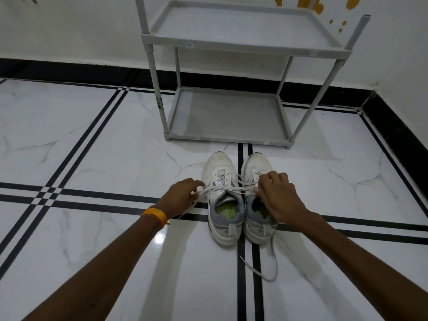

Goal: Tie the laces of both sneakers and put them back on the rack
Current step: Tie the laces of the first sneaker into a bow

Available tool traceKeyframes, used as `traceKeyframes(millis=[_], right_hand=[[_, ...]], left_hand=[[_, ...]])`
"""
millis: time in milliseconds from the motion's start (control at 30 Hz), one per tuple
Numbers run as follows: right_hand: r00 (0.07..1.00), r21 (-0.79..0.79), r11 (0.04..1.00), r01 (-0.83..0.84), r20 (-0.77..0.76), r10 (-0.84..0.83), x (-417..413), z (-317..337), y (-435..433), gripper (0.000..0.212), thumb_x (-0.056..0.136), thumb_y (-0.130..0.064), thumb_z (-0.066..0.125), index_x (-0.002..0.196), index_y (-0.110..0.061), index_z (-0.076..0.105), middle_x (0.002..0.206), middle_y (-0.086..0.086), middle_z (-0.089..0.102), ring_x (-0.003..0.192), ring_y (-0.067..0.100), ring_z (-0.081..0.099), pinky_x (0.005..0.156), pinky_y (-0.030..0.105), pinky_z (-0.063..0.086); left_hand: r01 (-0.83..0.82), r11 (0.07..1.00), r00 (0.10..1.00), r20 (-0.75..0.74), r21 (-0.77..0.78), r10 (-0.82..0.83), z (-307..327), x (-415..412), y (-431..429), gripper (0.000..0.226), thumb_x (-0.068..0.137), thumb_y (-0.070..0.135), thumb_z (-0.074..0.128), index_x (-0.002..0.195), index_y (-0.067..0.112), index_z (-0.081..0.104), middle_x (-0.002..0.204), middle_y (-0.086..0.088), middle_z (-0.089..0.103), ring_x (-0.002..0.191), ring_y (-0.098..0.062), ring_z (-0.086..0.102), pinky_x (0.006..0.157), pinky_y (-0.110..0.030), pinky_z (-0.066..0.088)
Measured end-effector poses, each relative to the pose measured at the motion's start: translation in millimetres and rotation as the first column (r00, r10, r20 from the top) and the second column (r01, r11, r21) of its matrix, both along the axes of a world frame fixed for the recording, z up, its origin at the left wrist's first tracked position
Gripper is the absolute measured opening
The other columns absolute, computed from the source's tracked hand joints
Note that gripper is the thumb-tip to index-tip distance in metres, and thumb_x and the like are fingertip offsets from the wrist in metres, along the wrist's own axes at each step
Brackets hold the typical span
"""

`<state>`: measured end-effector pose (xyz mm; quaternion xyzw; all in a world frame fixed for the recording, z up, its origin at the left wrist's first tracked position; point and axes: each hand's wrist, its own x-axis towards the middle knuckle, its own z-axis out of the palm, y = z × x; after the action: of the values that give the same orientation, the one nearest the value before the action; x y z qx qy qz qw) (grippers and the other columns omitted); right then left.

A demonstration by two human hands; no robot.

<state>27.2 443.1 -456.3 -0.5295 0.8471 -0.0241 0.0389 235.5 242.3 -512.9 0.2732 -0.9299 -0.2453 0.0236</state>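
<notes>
Two white and grey sneakers stand side by side on the floor, toes toward the rack. The left sneaker (222, 179) has its white lace (228, 188) pulled taut sideways across its opening. My left hand (183, 195) pinches one end of that lace to the left of the shoe. My right hand (278, 195) pinches the other end above the right sneaker (256, 165), hiding much of its tongue. The right sneaker's own lace (271, 272) trails loose on the floor behind its heel. The grey two-shelf rack (222, 137) stands just beyond the shoes, both shelves bare.
The floor (92, 147) is glossy white marble tile with black stripe lines. A white wall with a black skirting (69, 70) runs behind the rack and along the right side. An orange band sits on my left wrist (156, 215).
</notes>
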Motion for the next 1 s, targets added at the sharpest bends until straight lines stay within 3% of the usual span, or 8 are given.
traceKeyframes(millis=[167,367,500,600,667,733,867,1000], right_hand=[[0.961,-0.226,0.971,0.08,0.276,-0.015,23.9,22.8,-21.8,0.054,0.09,-0.05,0.054,0.132,-0.018,0.046,0.132,0.005,0.047,0.12,0.026,0.04,0.097,0.045,0.042],[0.938,0.306,0.942,-0.14,-0.263,0.225,54.3,9.0,-49.7,0.03,0.085,-0.023,0.065,0.114,-0.015,0.065,0.123,0.01,0.056,0.118,0.031,0.044,0.098,0.045,0.036],[0.992,0.06,0.995,-0.086,0.103,0.079,44.4,13.1,-45.1,0.021,0.094,-0.027,0.058,0.09,-0.011,0.07,0.097,0.013,0.066,0.095,0.031,0.059,0.082,0.04,0.044],[0.385,-0.079,0.886,0.457,0.915,-0.117,44.0,13.7,-45.2,0.043,0.097,-0.034,0.053,0.062,-0.011,0.062,0.072,0.013,0.064,0.072,0.026,0.06,0.08,0.043,0.05],[-0.114,0.061,0.722,0.689,0.993,0.025,46.9,9.1,-51.8,0.049,0.098,-0.028,0.053,0.054,-0.012,0.064,0.074,0.013,0.068,0.071,0.023,0.065,0.083,0.04,0.054],[-0.392,0.199,0.618,0.76,0.9,0.192,53.2,2.4,-58.8,0.059,0.1,-0.023,0.05,0.043,-0.012,0.059,0.085,0.015,0.072,0.081,0.022,0.068,0.086,0.036,0.054],[-0.57,0.393,0.461,0.796,0.742,0.352,55.4,-4.9,-72.2,0.044,0.101,-0.019,0.046,0.058,-0.015,0.036,0.045,0.001,0.045,0.053,0.014,0.043,0.036,0.018,0.039],[-0.525,0.384,0.451,0.806,0.816,0.243,56.7,-12.1,-75.1,0.022,0.1,-0.01,0.041,0.079,-0.015,0.043,0.039,-0.005,0.033,0.033,0.007,0.03,0.028,0.016,0.021]], left_hand=[[-0.155,0.888,0.93,-0.239,0.433,0.279,25.2,-9.5,2.4,0.047,0.094,0.018,0.055,0.14,0.024,0.047,0.124,0.002,0.051,0.108,-0.018,0.054,0.09,-0.029,0.044],[0.086,0.996,0.987,-0.135,-0.03,-0.089,9.3,-21.6,28.6,0.015,0.095,0.02,0.054,0.102,0.009,0.061,0.106,-0.011,0.064,0.095,-0.027,0.058,0.078,-0.031,0.044],[-0.024,0.999,0.979,-0.203,-0.046,0.014,3.6,-18.9,39.9,0.01,0.099,0.016,0.046,0.094,0.009,0.051,0.094,-0.01,0.058,0.082,-0.022,0.052,0.069,-0.023,0.033],[-0.289,0.862,0.9,-0.189,0.415,0.393,10.9,-34.4,45.0,0.025,0.102,0.021,0.036,0.083,0.01,0.049,0.08,-0.005,0.056,0.073,-0.02,0.051,0.06,-0.023,0.039],[-0.407,0.688,0.807,-0.117,0.601,0.579,18.7,-50.4,46.4,0.033,0.098,0.025,0.039,0.075,0.008,0.055,0.074,-0.004,0.058,0.069,-0.02,0.052,0.062,-0.031,0.046],[-0.466,0.59,0.717,-0.108,0.66,0.688,24.2,-63.1,47.0,0.037,0.093,0.031,0.05,0.068,0.007,0.063,0.068,-0.005,0.063,0.066,-0.021,0.057,0.063,-0.032,0.047],[-0.526,0.605,0.636,-0.195,0.598,0.746,16.5,-66.3,47.9,0.03,0.077,0.023,0.064,0.059,-0.001,0.064,0.06,-0.016,0.063,0.062,-0.033,0.059,0.062,-0.037,0.051],[-0.513,0.804,0.747,-0.306,0.3,0.59,5.5,-61.3,43.8,0.034,0.076,0.008,0.059,0.046,0.011,0.044,0.042,-0.002,0.04,0.045,-0.024,0.041,0.044,-0.028,0.033]])
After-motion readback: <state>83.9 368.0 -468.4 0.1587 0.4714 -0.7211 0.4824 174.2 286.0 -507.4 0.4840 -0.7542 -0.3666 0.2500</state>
